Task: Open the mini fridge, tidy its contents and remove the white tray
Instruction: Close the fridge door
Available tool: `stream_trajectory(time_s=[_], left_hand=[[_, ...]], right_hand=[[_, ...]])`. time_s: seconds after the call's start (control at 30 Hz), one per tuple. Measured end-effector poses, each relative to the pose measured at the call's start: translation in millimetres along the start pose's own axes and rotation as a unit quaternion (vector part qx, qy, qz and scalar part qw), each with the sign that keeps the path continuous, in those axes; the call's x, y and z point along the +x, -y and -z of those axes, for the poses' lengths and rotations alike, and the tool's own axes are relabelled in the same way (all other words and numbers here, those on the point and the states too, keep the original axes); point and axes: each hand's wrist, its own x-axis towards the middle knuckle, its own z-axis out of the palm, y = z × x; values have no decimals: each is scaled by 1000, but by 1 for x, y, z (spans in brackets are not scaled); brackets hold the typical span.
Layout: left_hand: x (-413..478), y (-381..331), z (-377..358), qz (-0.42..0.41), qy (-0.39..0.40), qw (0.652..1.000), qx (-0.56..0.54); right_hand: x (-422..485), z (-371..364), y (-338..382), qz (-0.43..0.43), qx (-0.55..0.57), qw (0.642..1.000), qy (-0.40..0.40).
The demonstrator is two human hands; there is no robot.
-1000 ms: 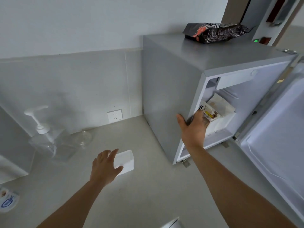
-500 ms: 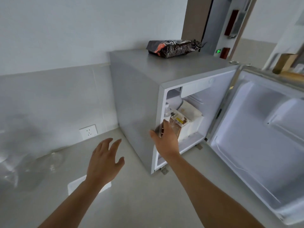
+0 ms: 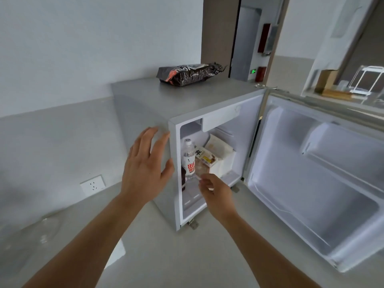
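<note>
The grey mini fridge (image 3: pixel 143 104) stands on the counter with its door (image 3: pixel 311 183) swung wide to the right. Inside stand a clear bottle with a red label (image 3: pixel 188 161), a dark bottle (image 3: pixel 183 178), a printed packet (image 3: pixel 204 156) and white packets (image 3: pixel 221 150). My left hand (image 3: pixel 145 165) is open with fingers spread, at the fridge's left front edge. My right hand (image 3: pixel 215 190) is in the opening with its fingers curled at a pinkish packet (image 3: pixel 199 168); a grip is unclear. The white tray (image 3: pixel 119 251) lies on the counter, half hidden under my left forearm.
A dark snack bag (image 3: pixel 189 74) lies on top of the fridge. A wall socket (image 3: pixel 92 185) sits in the backsplash at left, with a clear glass item (image 3: pixel 44 227) below it on the counter. A shelf with a white rack (image 3: pixel 365 82) is behind the door.
My left hand let go of the white tray on the counter and rose to the fridge's front edge. My right hand moved from the fridge frame down into the opening.
</note>
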Motion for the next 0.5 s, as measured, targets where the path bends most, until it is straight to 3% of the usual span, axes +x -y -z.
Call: stream_trajectory(time_s=[0.33, 0.5], left_hand=[[64, -15, -12, -53, -21, 997, 52], [72, -10, -37, -73, -107, 989, 75]], right_hand=[[-8, 63, -20, -20, -58, 997, -51], [-10, 123, -4, 48, -175, 975, -131]])
